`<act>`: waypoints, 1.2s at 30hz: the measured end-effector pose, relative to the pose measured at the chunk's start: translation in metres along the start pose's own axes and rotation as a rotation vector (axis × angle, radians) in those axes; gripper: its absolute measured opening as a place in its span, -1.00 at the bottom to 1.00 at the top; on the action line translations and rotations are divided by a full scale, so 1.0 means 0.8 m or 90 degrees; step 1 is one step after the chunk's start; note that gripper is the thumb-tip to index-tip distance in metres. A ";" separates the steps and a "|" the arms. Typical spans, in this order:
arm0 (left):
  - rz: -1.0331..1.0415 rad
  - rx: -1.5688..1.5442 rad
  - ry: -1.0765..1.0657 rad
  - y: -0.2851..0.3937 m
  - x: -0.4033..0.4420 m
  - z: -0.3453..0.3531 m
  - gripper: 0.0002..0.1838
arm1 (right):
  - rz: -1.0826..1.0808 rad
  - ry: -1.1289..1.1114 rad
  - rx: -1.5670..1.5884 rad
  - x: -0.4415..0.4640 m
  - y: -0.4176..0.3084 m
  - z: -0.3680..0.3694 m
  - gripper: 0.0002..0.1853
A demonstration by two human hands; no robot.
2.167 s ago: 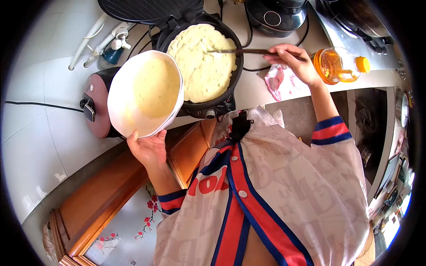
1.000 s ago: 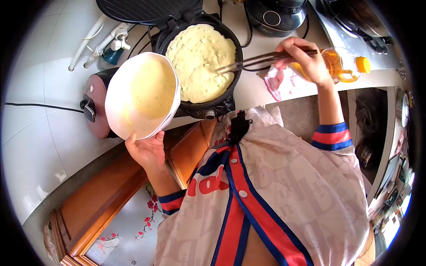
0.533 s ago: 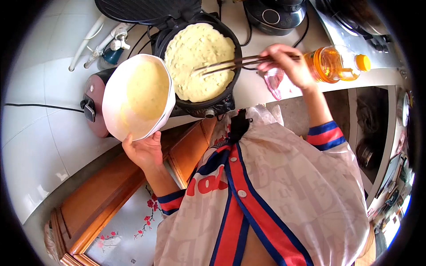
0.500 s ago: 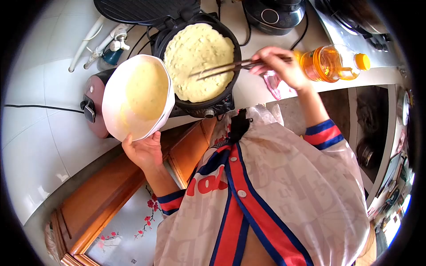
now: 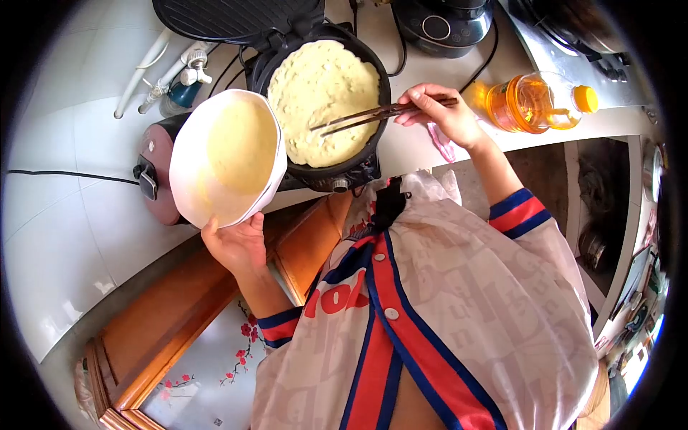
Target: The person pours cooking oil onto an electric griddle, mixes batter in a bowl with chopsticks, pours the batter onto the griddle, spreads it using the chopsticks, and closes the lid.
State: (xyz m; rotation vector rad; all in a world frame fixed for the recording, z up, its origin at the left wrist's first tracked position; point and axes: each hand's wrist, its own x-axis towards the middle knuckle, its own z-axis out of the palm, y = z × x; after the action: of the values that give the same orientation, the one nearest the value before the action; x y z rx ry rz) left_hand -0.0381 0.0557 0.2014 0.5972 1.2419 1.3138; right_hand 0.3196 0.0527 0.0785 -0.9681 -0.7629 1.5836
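My left hand (image 5: 238,244) grips the lower rim of a white bowl (image 5: 188,161), which is tilted and has pale yellow batter (image 5: 240,150) inside. Right beside the bowl is a round black electric pan (image 5: 385,93) with its ridged lid (image 5: 236,16) raised. A thick, lumpy layer of batter (image 5: 322,86) covers most of the pan's base. Brown chopsticks (image 5: 387,111) are held in my right hand (image 5: 441,111), slightly apart, their tips at the batter in the pan's lower middle part.
An oil bottle (image 5: 523,102) with a yellow cap lies right of my right hand. A pinkish cloth (image 5: 441,143) is near the counter edge. Behind stands a black appliance (image 5: 446,27). Left of the bowl is a maroon cooker (image 5: 159,172), with white pipes (image 5: 143,72) behind.
My right hand has moved left with the chopsticks, away from the oil bottle, and their tips have shifted across the batter. The bowl has moved slightly left and down since the earliest frame.
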 end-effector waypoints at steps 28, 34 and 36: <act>0.007 0.034 -0.029 -0.011 -0.009 -0.001 -0.40 | -0.087 0.135 0.101 0.011 0.000 0.007 -0.66; -0.009 0.077 -0.033 -0.021 -0.004 -0.008 -0.41 | -0.146 0.176 0.018 -0.008 -0.028 0.016 -0.68; -0.026 0.075 -0.054 -0.024 -0.004 -0.008 -0.41 | -0.200 0.143 0.057 -0.016 -0.041 0.023 -0.68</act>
State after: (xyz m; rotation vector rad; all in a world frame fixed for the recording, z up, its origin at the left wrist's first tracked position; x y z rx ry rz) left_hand -0.0364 0.0465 0.1834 0.7008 1.2622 1.1758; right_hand 0.3195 0.0478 0.1176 -0.8957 -0.6456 1.2044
